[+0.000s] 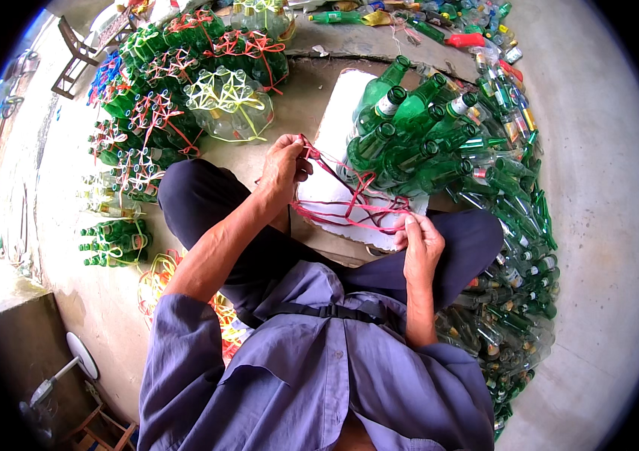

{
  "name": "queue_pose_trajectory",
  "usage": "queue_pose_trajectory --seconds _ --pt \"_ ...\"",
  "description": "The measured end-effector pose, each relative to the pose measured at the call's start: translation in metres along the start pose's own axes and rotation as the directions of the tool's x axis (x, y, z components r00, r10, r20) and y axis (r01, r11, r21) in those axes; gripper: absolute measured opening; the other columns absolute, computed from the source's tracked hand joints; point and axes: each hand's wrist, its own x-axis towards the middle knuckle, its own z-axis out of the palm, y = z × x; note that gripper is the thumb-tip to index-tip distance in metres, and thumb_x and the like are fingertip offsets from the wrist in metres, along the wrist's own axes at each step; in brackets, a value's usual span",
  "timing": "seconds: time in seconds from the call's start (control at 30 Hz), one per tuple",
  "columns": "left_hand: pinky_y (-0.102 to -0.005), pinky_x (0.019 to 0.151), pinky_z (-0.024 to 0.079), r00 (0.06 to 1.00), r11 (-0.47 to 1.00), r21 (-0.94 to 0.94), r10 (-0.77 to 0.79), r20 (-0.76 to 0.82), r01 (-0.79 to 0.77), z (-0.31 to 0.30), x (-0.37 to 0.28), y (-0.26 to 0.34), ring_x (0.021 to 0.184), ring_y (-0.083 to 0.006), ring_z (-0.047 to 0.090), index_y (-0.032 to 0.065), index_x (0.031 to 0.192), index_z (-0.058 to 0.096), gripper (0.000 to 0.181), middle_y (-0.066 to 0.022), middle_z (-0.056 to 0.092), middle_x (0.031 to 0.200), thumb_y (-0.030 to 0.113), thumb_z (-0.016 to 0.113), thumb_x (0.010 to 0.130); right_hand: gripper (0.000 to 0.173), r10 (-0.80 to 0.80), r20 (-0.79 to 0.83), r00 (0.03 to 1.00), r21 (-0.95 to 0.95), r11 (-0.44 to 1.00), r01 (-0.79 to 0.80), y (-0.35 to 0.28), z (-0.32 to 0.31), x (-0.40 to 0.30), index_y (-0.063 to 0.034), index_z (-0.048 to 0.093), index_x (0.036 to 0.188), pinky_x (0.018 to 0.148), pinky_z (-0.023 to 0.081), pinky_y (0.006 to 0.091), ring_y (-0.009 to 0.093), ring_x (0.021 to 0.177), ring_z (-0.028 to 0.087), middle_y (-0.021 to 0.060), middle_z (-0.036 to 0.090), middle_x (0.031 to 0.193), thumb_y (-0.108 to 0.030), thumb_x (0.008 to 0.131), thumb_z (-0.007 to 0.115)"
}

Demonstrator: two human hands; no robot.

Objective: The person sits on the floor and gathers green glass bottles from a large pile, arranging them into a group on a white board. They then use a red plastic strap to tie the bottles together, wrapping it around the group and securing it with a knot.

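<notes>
A tangle of red plastic strapping (353, 206) stretches between my two hands, crossing itself in loose loops above a white board (333, 113). My left hand (286, 163) pinches one end between thumb and fingers. Lower and to the right, my right hand (419, 239) grips another part of it close to my knee. Just beyond the strapping, a cluster of green glass bottles (409, 124) stands upright on and beside the board. Their necks are open and some carry paper labels.
Strapped bundles of bottles (229, 104) crowd the floor at the front left. Loose glass bottles (516, 225) form a long heap along my right side. Loose coloured strapping (161, 282) lies by my left hip. A wooden chair (77, 56) stands far left, a pedestal fan (66, 366) lower left.
</notes>
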Motion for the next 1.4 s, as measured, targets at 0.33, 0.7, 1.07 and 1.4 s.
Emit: queue_pose_trajectory --seconds 0.33,0.7,1.07,1.4 --pt "-0.0226 0.055 0.042 0.992 0.999 -0.053 0.011 0.126 -0.005 0.006 -0.012 0.019 0.066 -0.0094 0.059 0.0135 0.091 0.052 0.011 0.0006 0.061 0.081 0.019 0.048 0.099 0.026 0.136 0.283 0.949 -0.351 0.936 -0.03 0.012 0.006 -0.008 0.0022 0.066 0.083 0.052 0.044 0.0271 0.011 0.054 0.056 0.0049 0.064 0.066 -0.02 0.095 0.06" --pt "-0.0228 0.055 0.042 0.941 0.98 -0.195 0.105 0.321 -0.043 0.001 -0.013 0.034 0.066 -0.0118 0.061 0.0079 0.096 0.055 0.011 -0.0025 0.063 0.084 0.018 0.05 0.099 0.027 0.185 0.456 0.87 -0.78 0.555 0.291 0.016 0.015 -0.006 0.0013 0.063 0.077 0.064 0.047 0.0501 0.044 0.072 0.061 0.0245 0.06 0.069 -0.024 0.088 0.062" --pt "-0.0251 0.061 0.047 0.891 0.923 -0.378 0.231 0.39 -0.073 -0.01 -0.007 0.054 0.077 -0.0145 0.063 0.0095 0.098 0.057 0.015 -0.0074 0.067 0.094 0.024 0.053 0.097 0.024 0.098 0.48 0.872 -0.717 0.617 0.325 0.02 0.017 -0.005 0.0018 0.062 0.082 0.066 0.047 0.0502 0.044 0.074 0.061 0.025 0.062 0.073 -0.022 0.087 0.062" --pt "-0.025 0.062 0.048 0.848 0.959 -0.284 0.16 0.505 -0.011 -0.008 -0.011 0.049 0.073 -0.0161 0.064 0.0097 0.101 0.055 0.02 -0.0122 0.069 0.098 0.029 0.054 0.097 0.028 -0.048 0.508 0.86 -0.679 0.593 0.434 0.006 0.029 -0.001 0.0036 0.063 0.105 0.071 0.051 0.047 0.042 0.082 0.064 0.0239 0.066 0.092 -0.015 0.085 0.065"
